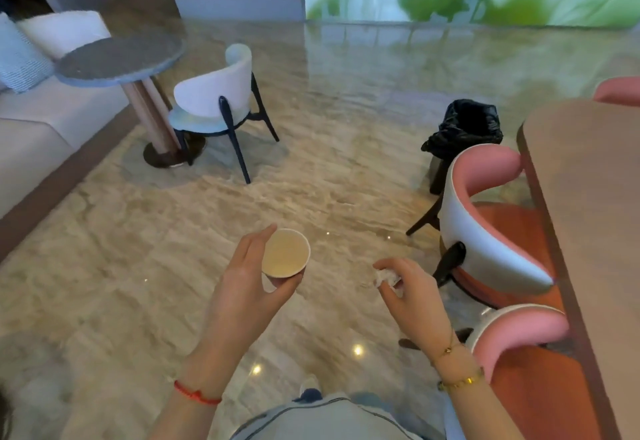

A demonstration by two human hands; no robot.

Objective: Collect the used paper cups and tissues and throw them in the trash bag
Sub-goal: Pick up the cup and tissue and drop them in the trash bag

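Floor (311,128): a polished marble surface, on which everything in view is carried.
Trash bag (467,126): black, soft and open-mouthed, set on the floor just beyond the pink chair (485,231), well apart from both hands.
Left hand (249,280): curled round the paper cup, which is pinched between thumb and fingers.
Paper cup (285,253): held upright; judged light and easily crushed, best taken round the wall.
Right hand (408,294): closed about the tissue.
Tissue (386,277): crumpled, judged soft and weightless; a loose pinch should be enough.
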